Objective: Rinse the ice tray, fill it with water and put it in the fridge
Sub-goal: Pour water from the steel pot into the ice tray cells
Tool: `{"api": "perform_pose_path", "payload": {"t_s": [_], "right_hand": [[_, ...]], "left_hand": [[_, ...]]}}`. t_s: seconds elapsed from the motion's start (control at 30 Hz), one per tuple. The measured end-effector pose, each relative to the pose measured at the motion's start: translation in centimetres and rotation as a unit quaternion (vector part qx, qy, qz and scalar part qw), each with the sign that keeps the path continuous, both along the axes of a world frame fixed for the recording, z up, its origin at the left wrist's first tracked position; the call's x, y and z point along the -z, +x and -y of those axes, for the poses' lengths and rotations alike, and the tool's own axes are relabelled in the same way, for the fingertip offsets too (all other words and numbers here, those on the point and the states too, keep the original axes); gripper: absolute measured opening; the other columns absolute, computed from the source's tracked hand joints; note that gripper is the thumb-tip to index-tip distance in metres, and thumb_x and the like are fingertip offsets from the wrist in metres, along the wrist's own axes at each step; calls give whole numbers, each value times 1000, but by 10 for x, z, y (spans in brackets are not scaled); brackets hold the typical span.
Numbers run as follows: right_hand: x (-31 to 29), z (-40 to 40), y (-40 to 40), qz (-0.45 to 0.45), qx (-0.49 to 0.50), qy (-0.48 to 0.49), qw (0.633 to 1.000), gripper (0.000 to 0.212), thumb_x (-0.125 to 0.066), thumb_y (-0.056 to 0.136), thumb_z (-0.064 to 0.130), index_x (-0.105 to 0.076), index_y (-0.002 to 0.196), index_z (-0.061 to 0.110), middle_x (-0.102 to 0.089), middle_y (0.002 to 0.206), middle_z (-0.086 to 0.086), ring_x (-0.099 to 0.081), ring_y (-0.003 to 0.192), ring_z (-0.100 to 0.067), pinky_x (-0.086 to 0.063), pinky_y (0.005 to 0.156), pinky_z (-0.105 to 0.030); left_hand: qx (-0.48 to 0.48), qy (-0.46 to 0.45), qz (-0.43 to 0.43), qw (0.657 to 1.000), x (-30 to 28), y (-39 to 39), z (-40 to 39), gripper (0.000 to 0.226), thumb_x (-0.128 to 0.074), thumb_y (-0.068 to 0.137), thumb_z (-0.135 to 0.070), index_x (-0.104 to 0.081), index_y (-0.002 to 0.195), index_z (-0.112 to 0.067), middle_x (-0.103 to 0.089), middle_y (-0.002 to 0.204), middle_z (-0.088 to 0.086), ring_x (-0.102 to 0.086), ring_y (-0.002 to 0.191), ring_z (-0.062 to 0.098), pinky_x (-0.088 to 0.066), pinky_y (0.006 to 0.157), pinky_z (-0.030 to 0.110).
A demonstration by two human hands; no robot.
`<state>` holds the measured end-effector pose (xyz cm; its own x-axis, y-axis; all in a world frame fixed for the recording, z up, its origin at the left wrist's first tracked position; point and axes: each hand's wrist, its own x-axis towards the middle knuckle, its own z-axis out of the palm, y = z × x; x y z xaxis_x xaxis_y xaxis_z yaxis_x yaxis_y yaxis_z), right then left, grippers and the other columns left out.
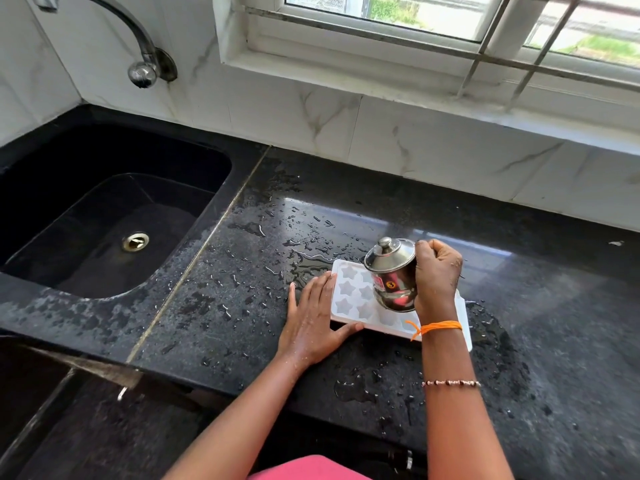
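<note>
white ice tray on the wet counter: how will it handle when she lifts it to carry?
Probably slippery: the ice tray lies on the wet counter, beside a wet left hand. Likely to spill if tilted: the star cells are shallow and open. It may flex; stiffness cannot be told.

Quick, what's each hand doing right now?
Left hand: open, fingers straight, resting flat against the end of the white ice tray.
Right hand: gripping the tilted steel jug over the tray.
</note>
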<state>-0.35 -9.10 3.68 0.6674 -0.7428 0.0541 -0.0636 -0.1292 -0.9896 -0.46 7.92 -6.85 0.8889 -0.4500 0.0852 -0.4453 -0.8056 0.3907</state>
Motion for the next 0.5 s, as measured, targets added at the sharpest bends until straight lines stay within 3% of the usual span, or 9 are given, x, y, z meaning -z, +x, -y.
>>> {"api": "perform_pose_path", "payload": {"t_s": [0.5], "right_hand": [[6, 2, 6, -40, 3, -43, 998, 34, -51, 82, 11, -41, 50, 20, -41, 55, -1, -39, 60, -18, -36, 59, -33]], "left_hand": [[3, 14, -6, 1000, -3, 0, -1, 112, -12, 65, -89, -6, 151, -17, -10, 157, -4, -9, 144, 14, 6, 116, 48]]}}
